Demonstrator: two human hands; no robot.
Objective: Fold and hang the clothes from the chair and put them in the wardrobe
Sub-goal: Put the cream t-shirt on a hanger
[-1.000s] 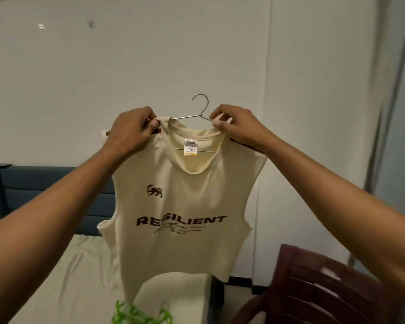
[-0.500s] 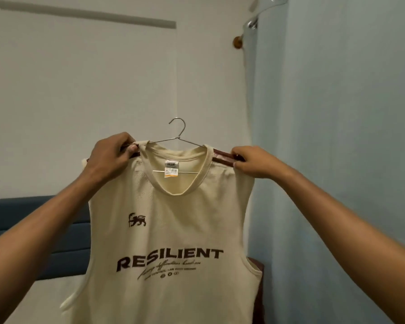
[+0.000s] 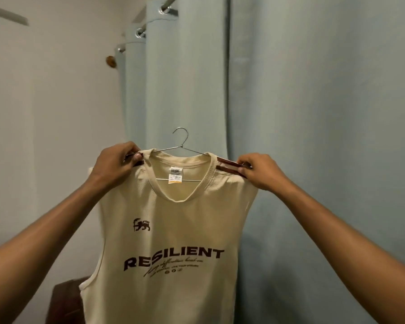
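Curtain (image 3: 290, 113) ahead. Both grips, left (image 3: 117, 164) and right (image 3: 260, 170), pinch hanger (image 3: 180, 141) through vest (image 3: 171, 230); hung, wardrobe pending.

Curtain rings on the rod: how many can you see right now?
3. All sit along the rod at the top of the blue curtain: one nearest, one in the middle, one farthest left. More may lie out of frame to the right.

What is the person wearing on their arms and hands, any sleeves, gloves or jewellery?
Nothing that shows. Both forearms are bare right to the edges of the picture, with no sleeve in view. The left hand and right hand are bare too: no gloves, no watch or bracelet at the wrists, no ring visible.
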